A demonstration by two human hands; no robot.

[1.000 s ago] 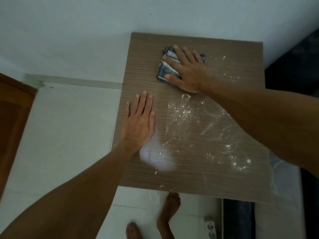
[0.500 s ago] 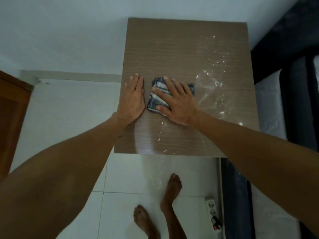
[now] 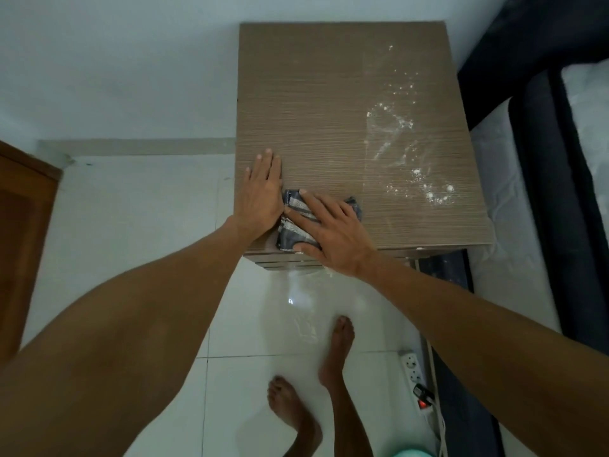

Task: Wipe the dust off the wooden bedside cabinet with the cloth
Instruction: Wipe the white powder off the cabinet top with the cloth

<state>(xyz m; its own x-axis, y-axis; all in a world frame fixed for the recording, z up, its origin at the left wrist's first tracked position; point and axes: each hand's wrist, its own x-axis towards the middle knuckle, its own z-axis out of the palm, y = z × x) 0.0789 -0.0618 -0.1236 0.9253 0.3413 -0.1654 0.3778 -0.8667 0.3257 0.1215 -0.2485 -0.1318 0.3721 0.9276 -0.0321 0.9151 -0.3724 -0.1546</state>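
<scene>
The wooden bedside cabinet (image 3: pixel 323 103) fills the upper middle of the head view, seen from above. White dust (image 3: pixel 412 166) streaks and specks cover its right half; the left half looks bare. A folded dark blue and white striped cloth (image 3: pixel 291 234) lies at the cabinet's front edge, left of centre. My right hand (image 3: pixel 333 234) presses flat on the cloth, fingers spread, and hides most of it. My left hand (image 3: pixel 263 189) rests flat on the wood by the cabinet's left edge, touching the cloth's left side.
A white wall backs the cabinet. A dark bed frame with a white mattress (image 3: pixel 580 133) stands right of it. A brown wooden door (image 3: pixel 23 232) is at the left. On the white tiled floor are my bare feet (image 3: pixel 333 351) and a power strip (image 3: pixel 413 371).
My right hand has dragged the cloth from the cabinet's back toward its front edge, leaving the left half bare of dust. The left hand stayed by the left edge.
</scene>
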